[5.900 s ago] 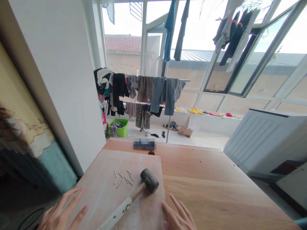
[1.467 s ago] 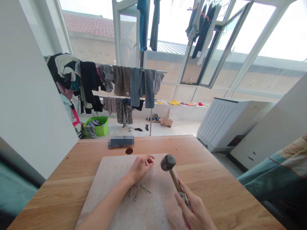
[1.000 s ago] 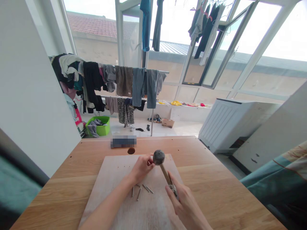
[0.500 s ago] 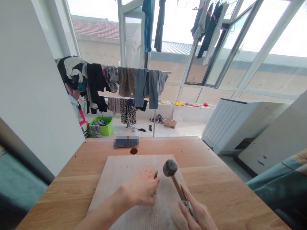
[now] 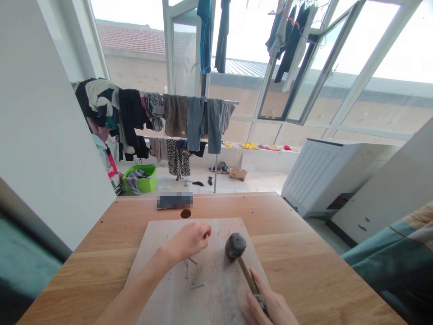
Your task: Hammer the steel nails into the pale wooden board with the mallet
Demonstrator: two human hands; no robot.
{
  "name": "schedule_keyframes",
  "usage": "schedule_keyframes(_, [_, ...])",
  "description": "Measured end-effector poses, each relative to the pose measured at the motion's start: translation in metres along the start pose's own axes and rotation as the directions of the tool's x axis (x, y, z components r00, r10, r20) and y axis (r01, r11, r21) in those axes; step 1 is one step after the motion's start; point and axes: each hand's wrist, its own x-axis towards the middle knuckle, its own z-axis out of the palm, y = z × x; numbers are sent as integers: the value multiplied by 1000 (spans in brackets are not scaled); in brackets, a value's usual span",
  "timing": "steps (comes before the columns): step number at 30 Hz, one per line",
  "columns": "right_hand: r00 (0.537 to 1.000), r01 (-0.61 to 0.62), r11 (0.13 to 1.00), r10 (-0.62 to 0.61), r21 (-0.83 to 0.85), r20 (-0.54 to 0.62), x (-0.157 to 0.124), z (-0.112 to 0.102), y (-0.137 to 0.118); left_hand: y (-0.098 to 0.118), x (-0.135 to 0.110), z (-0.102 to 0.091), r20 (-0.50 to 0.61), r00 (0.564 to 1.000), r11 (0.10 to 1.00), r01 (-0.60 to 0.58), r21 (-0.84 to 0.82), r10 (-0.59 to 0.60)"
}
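Observation:
My left hand (image 5: 187,239) hovers over the far half of a pale wooden board (image 5: 158,262), fingertips pinched together; what they pinch is too small to make out. Several loose nails (image 5: 193,272) lie on the board just behind that hand. A small nail (image 5: 218,232) stands in the board near its far edge. My right hand (image 5: 271,308) is wrapped round the wooden handle of a mallet. The black mallet head (image 5: 235,246) hangs just above the board, to the right of my left hand.
The board lies on a wooden table (image 5: 304,262) with a round hole (image 5: 186,213) near its far edge. Past the table are a loaded clothes rack (image 5: 176,117), a green basket (image 5: 140,179) and a white appliance (image 5: 324,171). White panels stand left and right.
My left hand has lifted off the pile of nails and moved toward the board's far edge, fingers pinched. The mallet head has dropped a little and come nearer to me.

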Motion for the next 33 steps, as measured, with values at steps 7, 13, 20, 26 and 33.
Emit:
schedule_keyframes(7, [999, 16, 1000, -16, 3, -43, 2, 2, 2, -16, 12, 11, -55, 998, 1000, 8, -1, -8])
schedule_keyframes(13, [999, -12, 1000, 11, -9, -51, 2, 3, 5, -19, 15, 27, -104, 995, 980, -13, -198, -8])
schedule_keyframes(20, [998, -30, 1000, 30, 4, -54, 0, 5, 10, -28, 13, 42, -229, 970, 947, 0, -322, -78])
schedule_keyframes(26, [998, -57, 998, 57, -22, -25, 1, 3, 2, -28, 9, 43, -233, 969, 942, -2, -337, -81])
schedule_keyframes(33, [980, -52, 999, 52, 3, -194, 5, 3, -21, -28, 11, 41, -240, 970, 954, -42, -296, -31])
